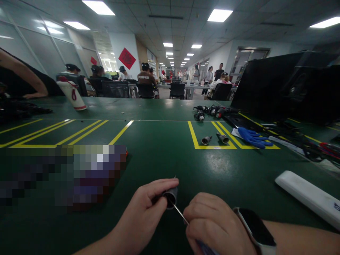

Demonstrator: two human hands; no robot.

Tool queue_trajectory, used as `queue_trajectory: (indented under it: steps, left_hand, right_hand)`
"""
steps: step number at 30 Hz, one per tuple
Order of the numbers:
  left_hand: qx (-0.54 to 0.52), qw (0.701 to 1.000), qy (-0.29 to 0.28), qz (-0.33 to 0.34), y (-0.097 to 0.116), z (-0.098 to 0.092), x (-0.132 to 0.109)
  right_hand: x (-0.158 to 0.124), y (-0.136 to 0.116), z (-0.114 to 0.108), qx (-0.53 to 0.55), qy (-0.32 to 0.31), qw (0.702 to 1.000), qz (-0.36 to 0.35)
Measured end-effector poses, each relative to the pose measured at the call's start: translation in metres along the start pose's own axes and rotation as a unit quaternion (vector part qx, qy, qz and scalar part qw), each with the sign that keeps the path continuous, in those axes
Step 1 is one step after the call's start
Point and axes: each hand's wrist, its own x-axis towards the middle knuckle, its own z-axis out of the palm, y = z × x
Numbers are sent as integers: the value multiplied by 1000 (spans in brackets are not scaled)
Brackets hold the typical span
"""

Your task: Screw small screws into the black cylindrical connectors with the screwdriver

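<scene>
My left hand (pixel 148 209) pinches a small dark cylindrical connector (pixel 170 197) between thumb and fingers, low in the middle of the view. My right hand (pixel 212 225) is closed around a thin metal tool (pixel 179 213) whose tip goes into the connector's open end. A dark watch (pixel 255 230) sits on my right wrist. Both hands hover just above the green table (pixel 164 148).
Two loose connectors (pixel 214 139) lie in a yellow-taped box, a pile of them (pixel 209 111) behind. A blue glove (pixel 252 137), a white bar (pixel 308 196), dark cases (pixel 287 85) and cables are at right. A white bottle (pixel 73 95) and a co-worker's arm (pixel 23 76) are at left.
</scene>
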Motion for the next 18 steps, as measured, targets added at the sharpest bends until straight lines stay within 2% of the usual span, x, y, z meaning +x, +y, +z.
queue_trajectory:
  steps: [4,18]
  left_hand:
    - [2,1000,-12,-9,-2,0,0]
    - [-30,999,-10,-20,1,1,1]
  right_hand:
    - [5,0,-5,-2,-12,1000,-13]
    - [0,-2,3,-25,34,999,11]
